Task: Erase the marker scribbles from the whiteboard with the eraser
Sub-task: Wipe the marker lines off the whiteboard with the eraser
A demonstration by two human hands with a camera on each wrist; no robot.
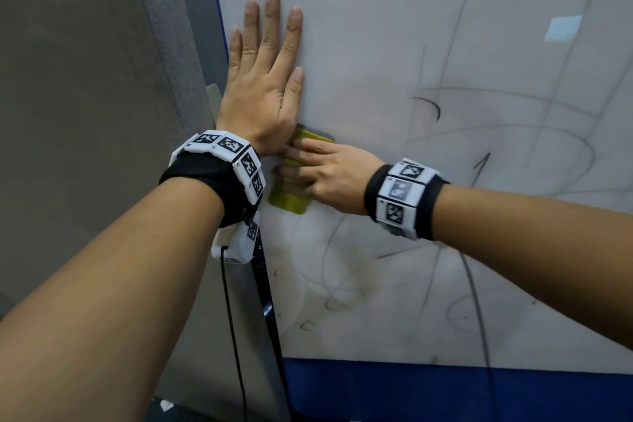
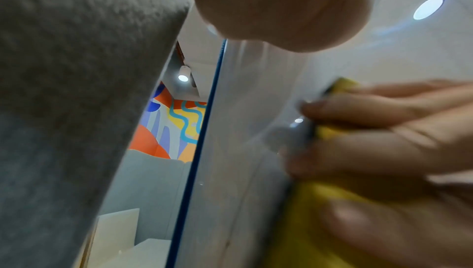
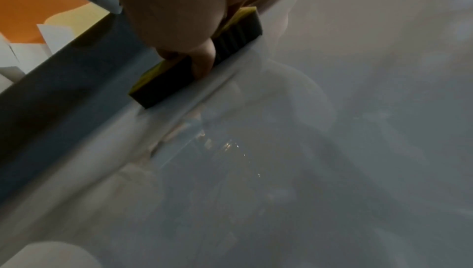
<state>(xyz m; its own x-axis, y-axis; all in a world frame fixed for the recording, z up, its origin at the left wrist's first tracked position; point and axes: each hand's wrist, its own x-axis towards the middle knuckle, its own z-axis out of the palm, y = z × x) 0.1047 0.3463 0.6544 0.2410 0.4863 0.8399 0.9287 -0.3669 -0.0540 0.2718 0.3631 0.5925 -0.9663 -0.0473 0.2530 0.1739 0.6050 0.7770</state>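
A white whiteboard [image 1: 376, 44] with a blue frame fills the head view, covered in thin dark scribbles [image 1: 428, 106] at the middle, right and bottom. My left hand [image 1: 263, 79] lies flat on the board near its left edge, fingers straight and pointing up. Just below it my right hand [image 1: 322, 171] grips a yellow eraser [image 1: 289, 202] with a dark felt face and presses it against the board. In the right wrist view the eraser [image 3: 179, 76] sits felt-down on the board under my fingers [image 3: 204, 58]. The left wrist view shows the eraser [image 2: 332, 201] blurred.
The board's blue left edge [image 2: 199, 141] runs beside a grey felt panel [image 1: 85, 79]. A blue band [image 1: 445, 387] borders the board's bottom. A black cable [image 1: 233, 319] hangs from my left wrist. A colourful mural [image 2: 176, 126] shows behind the board.
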